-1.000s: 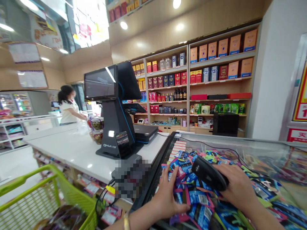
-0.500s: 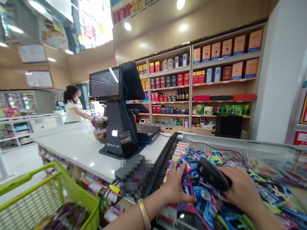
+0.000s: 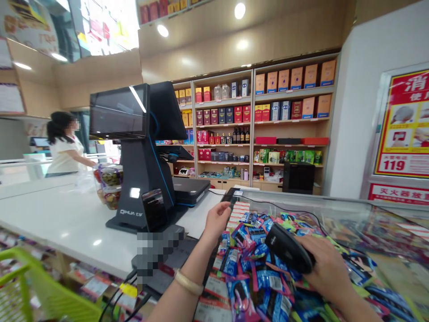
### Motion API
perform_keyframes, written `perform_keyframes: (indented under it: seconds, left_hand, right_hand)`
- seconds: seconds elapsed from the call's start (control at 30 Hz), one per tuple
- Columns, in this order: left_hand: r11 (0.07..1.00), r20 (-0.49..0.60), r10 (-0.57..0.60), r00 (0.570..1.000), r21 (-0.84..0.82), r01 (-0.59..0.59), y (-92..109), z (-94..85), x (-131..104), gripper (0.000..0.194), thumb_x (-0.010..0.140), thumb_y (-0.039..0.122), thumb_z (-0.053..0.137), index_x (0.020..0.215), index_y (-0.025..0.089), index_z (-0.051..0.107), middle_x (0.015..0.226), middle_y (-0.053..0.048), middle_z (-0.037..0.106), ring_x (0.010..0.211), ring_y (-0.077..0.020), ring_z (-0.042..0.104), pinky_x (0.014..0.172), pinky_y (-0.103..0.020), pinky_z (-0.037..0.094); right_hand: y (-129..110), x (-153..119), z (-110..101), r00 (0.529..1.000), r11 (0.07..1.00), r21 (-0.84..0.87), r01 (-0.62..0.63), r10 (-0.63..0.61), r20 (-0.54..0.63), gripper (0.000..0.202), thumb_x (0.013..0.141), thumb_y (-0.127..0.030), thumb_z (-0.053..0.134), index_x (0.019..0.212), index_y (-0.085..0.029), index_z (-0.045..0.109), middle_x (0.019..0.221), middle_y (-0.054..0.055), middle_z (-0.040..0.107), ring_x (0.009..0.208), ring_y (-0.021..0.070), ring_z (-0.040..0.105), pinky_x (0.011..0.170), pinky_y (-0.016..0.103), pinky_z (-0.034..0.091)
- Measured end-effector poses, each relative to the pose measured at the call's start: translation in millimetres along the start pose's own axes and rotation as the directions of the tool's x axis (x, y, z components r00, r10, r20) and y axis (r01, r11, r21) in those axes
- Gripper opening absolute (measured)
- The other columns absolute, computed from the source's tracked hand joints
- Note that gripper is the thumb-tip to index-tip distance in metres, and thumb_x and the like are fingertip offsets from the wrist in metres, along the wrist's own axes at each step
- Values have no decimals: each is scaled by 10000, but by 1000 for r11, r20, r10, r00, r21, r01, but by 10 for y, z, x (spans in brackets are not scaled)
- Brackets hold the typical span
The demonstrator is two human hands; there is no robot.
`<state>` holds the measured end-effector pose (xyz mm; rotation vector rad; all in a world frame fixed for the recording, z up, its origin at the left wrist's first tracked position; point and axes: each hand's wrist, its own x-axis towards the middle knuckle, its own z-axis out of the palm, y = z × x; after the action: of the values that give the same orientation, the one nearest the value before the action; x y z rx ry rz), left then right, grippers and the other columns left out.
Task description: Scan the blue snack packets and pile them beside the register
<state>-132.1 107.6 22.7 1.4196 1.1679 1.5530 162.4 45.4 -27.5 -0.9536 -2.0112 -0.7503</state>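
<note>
Head view. A black, handheld barcode scanner [image 3: 288, 248] is gripped in the right hand [image 3: 325, 264], its fingers wrapped around the handle; its head is held over a heap of small, shiny blue, pink and green plastic packets [image 3: 268, 279]. The left hand [image 3: 216, 221] is raised beside the left edge of the heap, near a column of white and red paper labels [image 3: 239, 212]. Its fingers are loosely bent; whether anything is pinched cannot be told. A pale gold bracelet [image 3: 188, 282] is worn on the left wrist.

The heap is spread across a glass display case [image 3: 348, 203]; whether it is contained inside or laid on top cannot be judged.

To the left, a glossy white worktop [image 3: 60, 219] is occupied by a black register [image 3: 137, 179] with two screens. Just behind it, clear plastic tubs [image 3: 110, 197] are stacked, filled with greenish and brown contents too indistinct to be identified. Near them, a co-worker in a pale top [image 3: 62, 147] is seen with an arm extended.

At lower left, a lime-green plastic basket [image 3: 50, 286] is cut off by the frame; its contents cannot be made out. Behind, pale wooden shelves [image 3: 252, 134] are lined with orange-and-blue cartons [image 3: 283, 81] and dark bottles [image 3: 238, 136].
</note>
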Motion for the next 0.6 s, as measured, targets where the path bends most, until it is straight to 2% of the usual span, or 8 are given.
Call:
perform_keyframes:
  seconds: [0.1,0.2,0.3,0.4,0.47,0.6]
  left_hand:
    - [994,3,35,999,102,-35,-146,-17,-49,298,742,328,649,972,141,682,884,-68,725,858,-200,674,790,-332,534]
    - [965,143,52,988,249,-87,-208,-30,-152,371,712,333,688,1028,138,679,939,-91,716,912,-218,663,837,-346,511]
    - [943,294,27,955,310,-123,-162,-31,-231,486,669,313,727,1122,160,639,975,-76,703,940,-216,649,838,-332,505]
    - [920,373,46,927,346,-184,-136,-16,-261,522,635,290,752,1129,185,618,945,-40,691,916,-202,641,857,-333,496]
    - [904,360,84,929,365,-224,-165,-1,-258,470,655,285,736,1100,186,620,940,-40,682,912,-201,637,865,-336,493]
    - [871,222,216,951,396,-290,-247,27,-232,387,772,299,622,1143,191,611,1052,-85,646,1012,-218,609,914,-364,478]
  right_hand:
    - [12,-9,-22,1000,1000,2,-10,10,0,294,749,-222,549,1030,-223,635,909,51,716,794,205,670,686,306,480]
    - [7,-6,-54,1000,1000,-30,-7,7,10,295,768,-232,530,1044,-217,635,920,67,714,806,216,668,693,312,474]
    - [0,-1,-84,1000,998,-63,13,-12,19,288,786,-241,520,1051,-206,627,922,77,712,810,220,667,694,315,471]
    - [9,-11,-94,1000,998,-66,20,-18,23,295,790,-235,511,1058,-203,628,933,76,711,818,216,668,701,316,473]
    - [18,-22,-93,1000,998,-62,6,-4,30,309,786,-237,504,1064,-205,633,939,77,711,825,218,669,704,321,477]
    - [14,-22,-94,1000,998,-63,-13,14,27,320,774,-238,505,1064,-208,636,926,81,711,815,227,672,695,325,483]
